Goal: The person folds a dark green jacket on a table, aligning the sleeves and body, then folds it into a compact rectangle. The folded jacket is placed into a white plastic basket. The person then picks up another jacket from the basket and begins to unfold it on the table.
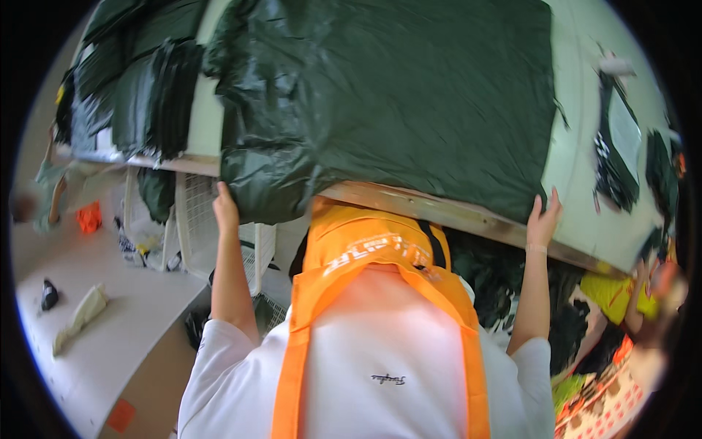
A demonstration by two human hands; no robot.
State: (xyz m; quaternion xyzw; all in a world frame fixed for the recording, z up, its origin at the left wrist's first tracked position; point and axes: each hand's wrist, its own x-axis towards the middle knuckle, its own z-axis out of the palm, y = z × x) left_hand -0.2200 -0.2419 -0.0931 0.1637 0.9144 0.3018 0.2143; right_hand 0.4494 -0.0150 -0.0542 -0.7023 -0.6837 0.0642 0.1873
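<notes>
A large sheet of dark green, shiny, wrinkled fabric [409, 102] lies spread before me, perhaps a garment or cover; its exact kind does not show. Its near left part droops over the table edge. At that left side, my left hand [226, 208] is closed at the fabric's edge, some of its fingers hidden. My right hand [542, 218] touches the near right corner, thumb and forefinger apart. An orange apron [365, 241] covers my front, bunched against the table edge.
Stacks of folded dark green fabric [157, 99] lie at the table's left. A clear-and-black plastic packet [621, 139] rests at right on the pale table [578, 139]. White wire racks [201, 219] stand below left. A person in yellow [614, 296] is at right, another person [51, 190] far left.
</notes>
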